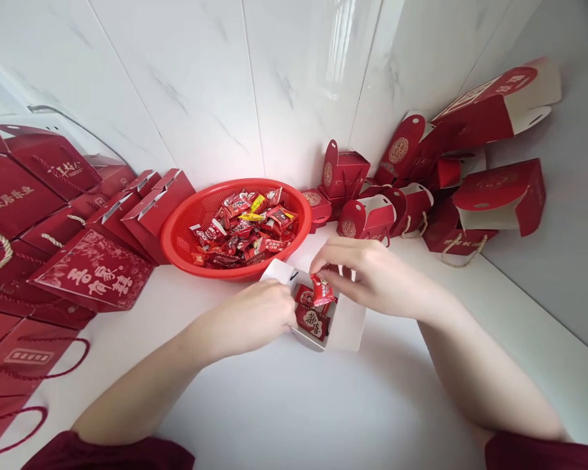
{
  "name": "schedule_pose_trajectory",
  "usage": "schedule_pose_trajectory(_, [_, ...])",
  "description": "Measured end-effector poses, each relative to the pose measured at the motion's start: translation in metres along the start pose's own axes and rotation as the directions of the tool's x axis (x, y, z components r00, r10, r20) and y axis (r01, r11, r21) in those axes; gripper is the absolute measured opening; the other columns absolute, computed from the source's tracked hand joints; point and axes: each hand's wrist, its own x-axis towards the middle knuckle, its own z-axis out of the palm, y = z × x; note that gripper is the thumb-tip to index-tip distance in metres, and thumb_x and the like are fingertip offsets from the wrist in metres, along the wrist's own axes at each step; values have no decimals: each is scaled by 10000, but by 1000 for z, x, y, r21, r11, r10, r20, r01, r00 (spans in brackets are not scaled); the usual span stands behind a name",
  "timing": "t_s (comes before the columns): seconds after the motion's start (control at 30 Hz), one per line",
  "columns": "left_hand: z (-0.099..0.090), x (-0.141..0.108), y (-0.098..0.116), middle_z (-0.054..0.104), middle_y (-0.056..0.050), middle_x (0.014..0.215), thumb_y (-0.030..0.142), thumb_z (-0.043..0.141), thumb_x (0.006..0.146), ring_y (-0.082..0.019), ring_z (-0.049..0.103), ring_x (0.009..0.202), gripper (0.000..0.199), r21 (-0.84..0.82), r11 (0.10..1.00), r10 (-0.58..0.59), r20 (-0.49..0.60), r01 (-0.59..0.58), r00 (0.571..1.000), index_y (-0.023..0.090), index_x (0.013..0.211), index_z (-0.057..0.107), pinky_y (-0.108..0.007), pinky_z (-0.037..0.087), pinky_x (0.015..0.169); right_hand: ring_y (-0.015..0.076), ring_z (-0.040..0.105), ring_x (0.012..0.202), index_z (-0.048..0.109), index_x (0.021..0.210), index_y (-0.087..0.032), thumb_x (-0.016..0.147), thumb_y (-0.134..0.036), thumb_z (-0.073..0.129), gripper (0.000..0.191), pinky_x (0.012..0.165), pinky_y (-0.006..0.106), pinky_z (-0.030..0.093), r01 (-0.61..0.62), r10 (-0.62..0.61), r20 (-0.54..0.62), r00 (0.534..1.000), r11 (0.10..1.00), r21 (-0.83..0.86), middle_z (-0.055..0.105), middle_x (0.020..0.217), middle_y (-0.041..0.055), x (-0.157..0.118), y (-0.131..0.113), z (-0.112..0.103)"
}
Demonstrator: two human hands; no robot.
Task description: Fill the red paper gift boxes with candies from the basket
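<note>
With several wrapped candies (312, 321) already inside the open gift box (349, 324), the left hand (269, 307) gripped its side while the right hand (362, 267) pinched another red-wrapped candy (323, 291) over it, the flaps not yet closed and the red basket (176, 256) well stocked.

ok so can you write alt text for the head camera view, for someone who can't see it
A right hand holds a red-wrapped sweet over an open white-lined box of sweets, the left hand at its side. Behind are a red basket of sweets and red gift boxes.
</note>
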Motion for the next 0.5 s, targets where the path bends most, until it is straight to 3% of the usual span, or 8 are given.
schedule_pose_trajectory(0.13, [-3,-2,-7,612,-29,780,55,547,885,-196,543,836,311,99,990,-92,-55,97,994,257,823,775,-312,385,767,138,535,669,610,844,-200,847,-65,512,167,597,260,404,-62,64,64,996,998,-33,619,819,28,3,3,19])
schedule_pose_trajectory(0.27, [-7,-1,-13,612,1,723,58,521,902,-166,554,769,355,35,994,-101,-5,101,995,300,938,779,-286,391,713,108,483,575,541,751,-199,796,-57,537,150,533,231,345,-224,222,101,970,975,3,589,702,-7,7,13,45])
schedule_pose_trajectory(0.37, [-10,0,-14,614,5,735,50,523,875,-158,572,754,367,27,993,-116,22,115,993,308,918,781,-272,384,671,108,457,544,516,722,-200,788,-54,528,160,506,230,313,-315,320,175,931,947,-56,566,667,-7,10,19,60])
schedule_pose_trajectory(0.5, [-11,-1,-14,629,6,755,48,509,852,-152,594,740,377,9,986,-167,44,167,985,303,906,782,-261,374,643,112,483,586,558,752,-195,805,-26,490,189,539,223,340,-284,284,167,944,958,-23,585,705,2,13,22,71])
